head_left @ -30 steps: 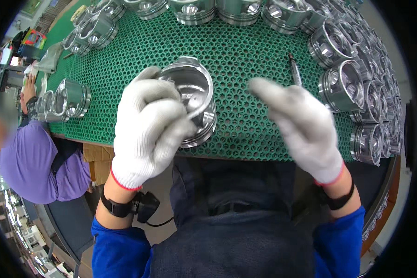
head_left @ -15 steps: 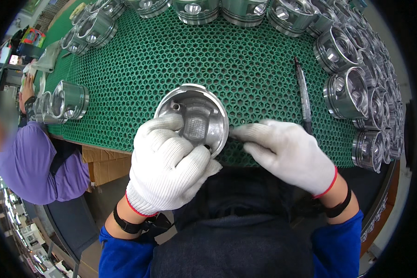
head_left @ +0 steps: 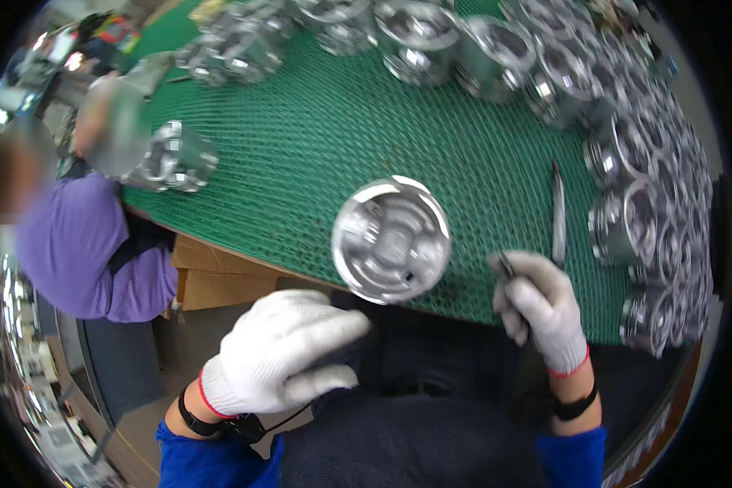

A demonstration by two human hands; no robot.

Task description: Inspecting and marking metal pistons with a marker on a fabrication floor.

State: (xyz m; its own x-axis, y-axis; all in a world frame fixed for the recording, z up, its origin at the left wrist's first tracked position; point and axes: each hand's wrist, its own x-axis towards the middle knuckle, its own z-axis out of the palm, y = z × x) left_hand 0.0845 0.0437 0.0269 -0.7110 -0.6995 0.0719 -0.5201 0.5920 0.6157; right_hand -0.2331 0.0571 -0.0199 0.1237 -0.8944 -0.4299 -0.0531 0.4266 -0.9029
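A round silver engine piston (head_left: 392, 244) stands with its hollow side up on the green honeycomb mat (head_left: 301, 146), close to the front edge. My left hand (head_left: 281, 350), in a white knit glove, is off the piston, below and left of it, fingers stretched out and holding nothing. To the right of the piston, my right hand (head_left: 545, 305), gloved the same way, is closed on a thin dark tool (head_left: 506, 265). Its tip shows past the fingers; its exact kind is blurred. A slim marker-like stick (head_left: 559, 215) lies on the mat just beyond my right hand.
Many pistons (head_left: 618, 150) crowd the right side, and a row of them (head_left: 419, 49) runs along the far side. Other pistons (head_left: 183, 159) stand at the left edge. A person in a purple top (head_left: 73, 244) is at the left, near a cardboard box (head_left: 224, 272).
My left hand has let go of the piston and drawn back toward me, opening. My right hand has moved away from the piston, showing the dark tool. The whole view has shifted.
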